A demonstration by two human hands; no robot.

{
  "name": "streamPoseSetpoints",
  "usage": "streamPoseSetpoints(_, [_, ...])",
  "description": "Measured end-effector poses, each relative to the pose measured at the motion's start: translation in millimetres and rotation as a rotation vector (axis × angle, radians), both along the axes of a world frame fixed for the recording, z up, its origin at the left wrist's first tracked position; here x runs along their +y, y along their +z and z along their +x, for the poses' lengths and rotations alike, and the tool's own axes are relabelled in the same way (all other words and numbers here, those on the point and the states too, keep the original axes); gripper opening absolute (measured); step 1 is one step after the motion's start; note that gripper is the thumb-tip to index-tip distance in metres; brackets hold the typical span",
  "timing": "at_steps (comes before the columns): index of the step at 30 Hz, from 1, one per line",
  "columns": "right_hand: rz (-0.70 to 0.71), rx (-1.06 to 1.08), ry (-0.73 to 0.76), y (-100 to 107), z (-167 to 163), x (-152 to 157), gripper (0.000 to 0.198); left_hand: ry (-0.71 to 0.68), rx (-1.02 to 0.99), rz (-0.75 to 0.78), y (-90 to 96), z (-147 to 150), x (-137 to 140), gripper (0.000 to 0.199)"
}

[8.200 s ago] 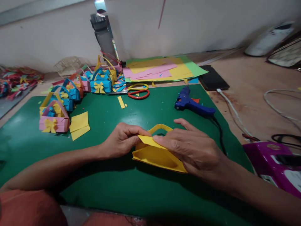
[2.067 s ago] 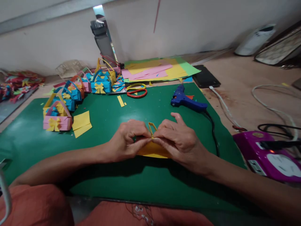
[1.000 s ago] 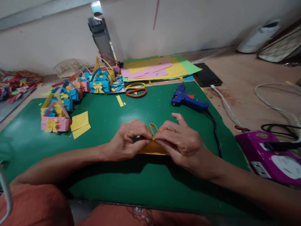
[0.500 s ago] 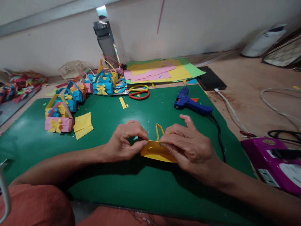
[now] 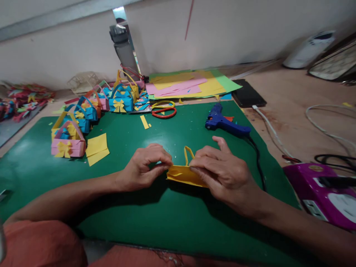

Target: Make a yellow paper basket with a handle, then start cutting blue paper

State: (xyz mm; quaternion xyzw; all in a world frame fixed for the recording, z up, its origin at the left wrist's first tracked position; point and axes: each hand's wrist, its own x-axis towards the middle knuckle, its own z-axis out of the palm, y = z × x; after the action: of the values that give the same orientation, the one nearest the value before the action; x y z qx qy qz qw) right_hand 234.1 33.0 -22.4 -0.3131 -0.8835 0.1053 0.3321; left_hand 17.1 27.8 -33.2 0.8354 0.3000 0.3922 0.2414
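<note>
A small yellow paper bag point(image 5: 187, 177) with a thin loop handle point(image 5: 188, 152) is held over the green mat point(image 5: 133, 218). My left hand point(image 5: 148, 165) pinches its left top corner between thumb and fingers. On the right side, my right hand point(image 5: 225, 170) grips the top edge beside the handle, its little finger raised. Part of the bag is hidden behind the right thumb and fingers. Beyond the right hand a blue glue gun point(image 5: 226, 122) lies on the mat. To the left of the hands rest folded yellow paper pieces point(image 5: 97, 149).
Several finished paper bags with bows, one of them pink point(image 5: 68, 147), line the mat's left side. Scissors point(image 5: 164, 111), stacked coloured paper point(image 5: 191, 85), a phone point(image 5: 248, 93) and a grey bottle point(image 5: 125, 55) are at the back. A purple power box point(image 5: 306, 181) sits at right.
The bag has tilted slightly and its left top edge has parted a little into a fold. My left hand has shifted slightly left and keeps its pinch.
</note>
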Motion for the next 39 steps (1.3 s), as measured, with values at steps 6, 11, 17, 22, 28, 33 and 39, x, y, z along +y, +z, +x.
streamPoseSetpoints(6, [-0.019, 0.018, -0.027, 1.2, -4.1, -0.8, 0.017, 0.03, 0.182, 0.207, 5.7, 11.3, 2.4, 0.017])
streamPoseSetpoints(11, [0.012, 0.026, 0.003, 2.7, -7.4, -6.0, 0.016, 0.004, 0.268, 0.26, 12.9, 23.4, 2.2, 0.023])
streamPoseSetpoints(17, [0.021, 0.016, 0.032, 6.8, -1.2, -2.8, 0.015, -0.001, 0.237, 0.245, 13.8, 13.7, 0.6, 0.021])
streamPoseSetpoints(22, [0.038, 0.016, 0.052, 6.6, 6.8, 1.7, 0.014, -0.012, 0.219, 0.198, 9.6, 4.8, 3.0, 0.017])
streamPoseSetpoints(28, [0.04, -0.018, 0.03, 9.0, 11.5, 3.9, 0.013, -0.022, 0.181, 0.184, 6.2, -0.2, 7.5, 0.013])
streamPoseSetpoints(33, [0.061, -0.051, 0.014, 9.4, 14.0, 5.0, 0.013, -0.012, 0.173, 0.197, 4.1, -2.4, 9.9, 0.014])
streamPoseSetpoints(39, [0.075, -0.064, 0.027, 5.7, 14.1, 5.6, 0.017, -0.002, 0.168, 0.202, 3.1, -1.9, 10.9, 0.014])
